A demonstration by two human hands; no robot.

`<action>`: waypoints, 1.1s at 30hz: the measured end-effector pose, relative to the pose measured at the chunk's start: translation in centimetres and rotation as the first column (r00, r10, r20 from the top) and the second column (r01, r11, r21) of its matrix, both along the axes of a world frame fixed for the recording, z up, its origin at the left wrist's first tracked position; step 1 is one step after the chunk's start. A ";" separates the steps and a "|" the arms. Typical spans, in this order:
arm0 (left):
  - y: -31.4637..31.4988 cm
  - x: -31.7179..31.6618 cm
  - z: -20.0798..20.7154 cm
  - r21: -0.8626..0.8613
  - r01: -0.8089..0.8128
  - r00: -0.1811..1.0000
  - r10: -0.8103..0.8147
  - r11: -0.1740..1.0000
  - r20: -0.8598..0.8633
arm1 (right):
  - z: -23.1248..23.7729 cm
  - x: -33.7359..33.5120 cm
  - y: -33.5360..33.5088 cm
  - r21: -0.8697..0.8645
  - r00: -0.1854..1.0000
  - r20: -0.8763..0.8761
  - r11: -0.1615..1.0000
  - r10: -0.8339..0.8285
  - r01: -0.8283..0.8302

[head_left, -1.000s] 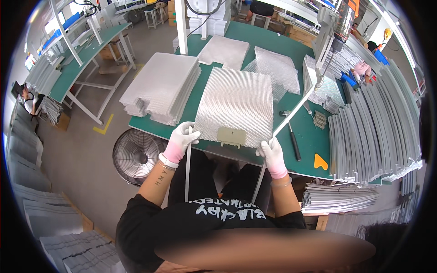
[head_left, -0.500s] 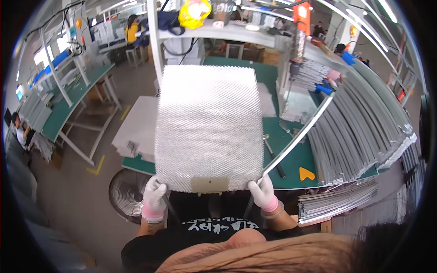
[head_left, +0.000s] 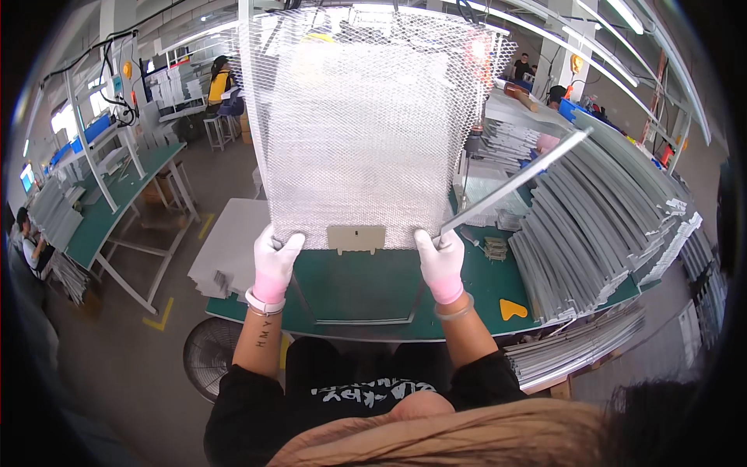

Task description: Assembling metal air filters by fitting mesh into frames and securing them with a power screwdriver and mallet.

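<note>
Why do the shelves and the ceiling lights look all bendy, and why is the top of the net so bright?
Head view: the fisheye lens curves straight edges near its rim, like the ceiling lights; those lamps shine through the mesh sheet, washing out its top; the corners are black; hair at the bottom is blurred.

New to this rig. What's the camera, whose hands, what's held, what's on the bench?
It's a fisheye camera on a person's head, looking down, so straight edges bend. No robot: the gloved left hand and right hand are the wearer's own. Both grip the bottom edge of a large silver mesh panel, raised upright above the green bench. The right hand also holds a thin metal strip. On the bench: grey metal strips stacked at the right, flat mesh sheets at the left.
</note>
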State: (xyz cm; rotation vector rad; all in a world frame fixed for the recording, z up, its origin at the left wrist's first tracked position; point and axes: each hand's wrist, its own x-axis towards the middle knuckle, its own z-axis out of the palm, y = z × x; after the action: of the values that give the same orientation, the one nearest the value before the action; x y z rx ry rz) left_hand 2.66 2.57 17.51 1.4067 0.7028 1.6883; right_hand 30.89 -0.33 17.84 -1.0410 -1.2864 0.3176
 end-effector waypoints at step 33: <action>0.6 -1.8 -5.4 -0.122 0.071 0.982 -0.090 0.990 -0.164 | -5.4 4.0 1.3 -0.006 0.929 -0.048 0.930 0.367 -0.368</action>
State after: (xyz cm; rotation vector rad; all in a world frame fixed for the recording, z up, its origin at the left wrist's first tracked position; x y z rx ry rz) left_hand 0.90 3.22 12.14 1.4878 0.8134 1.4546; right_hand 34.94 1.01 12.43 -0.7950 -1.4372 0.6337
